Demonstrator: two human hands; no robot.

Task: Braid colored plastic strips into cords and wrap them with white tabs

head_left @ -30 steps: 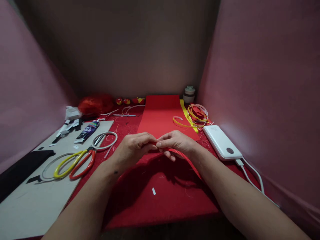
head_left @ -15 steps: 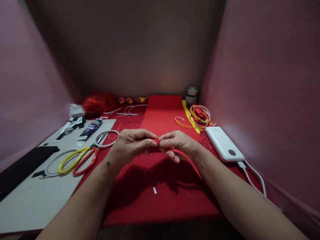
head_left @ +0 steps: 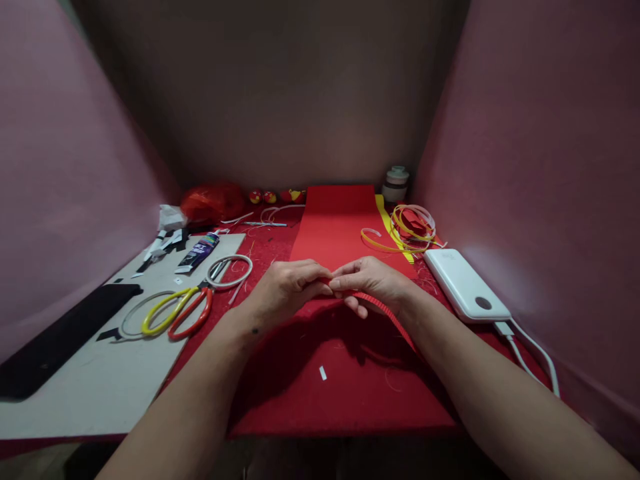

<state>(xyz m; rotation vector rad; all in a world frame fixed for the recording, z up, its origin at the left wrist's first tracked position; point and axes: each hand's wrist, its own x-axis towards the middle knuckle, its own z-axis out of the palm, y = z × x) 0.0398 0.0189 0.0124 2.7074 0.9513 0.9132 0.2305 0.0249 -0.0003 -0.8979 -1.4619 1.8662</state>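
Apparently midway: strip pinched at one end, long tail loose

Left hand (head_left: 295,283) and right hand (head_left: 373,283) meet at the tips, both seemingly pinching the narrow red ribbed paper strip (head_left: 384,309); exact grip hidden. Strip starts at the fingertips, then runs under the right palm toward the right forearm. Right hand's lower fingers hang loose, slightly curled. Progress looks partial: strip seems cut to width already, one end in hand; any fold or curl there can't be made out. Long tail hangs free, so most of its length looks left to do. Scissors with yellow and red handles (head_left: 185,313) lie left of the fingers, out of use; purple-and-black squeeze tube (head_left: 197,253) farther left and beyond. Flat red paper sheet (head_left: 335,233) just past the fingers. Small red-and-yellow round figures (head_left: 270,197) far beyond, maybe finished pieces.
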